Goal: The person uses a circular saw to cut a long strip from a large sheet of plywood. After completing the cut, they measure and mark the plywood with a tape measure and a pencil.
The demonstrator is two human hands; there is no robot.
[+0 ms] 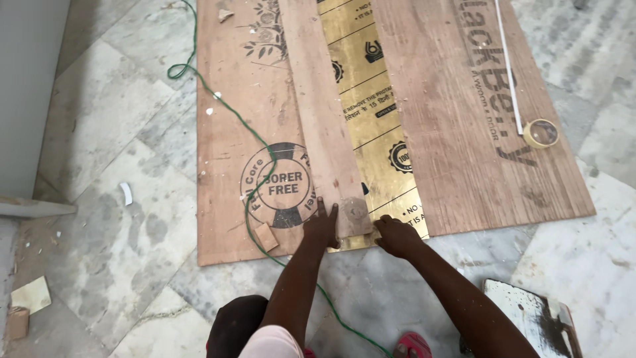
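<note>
My left hand [322,225]: flat, fingers spread, pressing the near end of the narrow plywood strip [323,126], nothing clasped | my right hand [396,236]: fingers curled at the strip's near right corner, grasp unclear | strip: lies lengthwise over the gold laminate sheet [377,119], between two plywood boards [235,132] | green cord [255,152]: crosses the left board | tape roll [540,133]: on the right board

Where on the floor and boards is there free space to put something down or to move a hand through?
Bare marble floor lies left of the large brown plywood sheet, bordered by the grey wall. The right plywood board is bare between its gold laminate edge and the tape roll. It is crowded where the left hand and right hand press the narrow wooden strip, beside the green cord.
</note>
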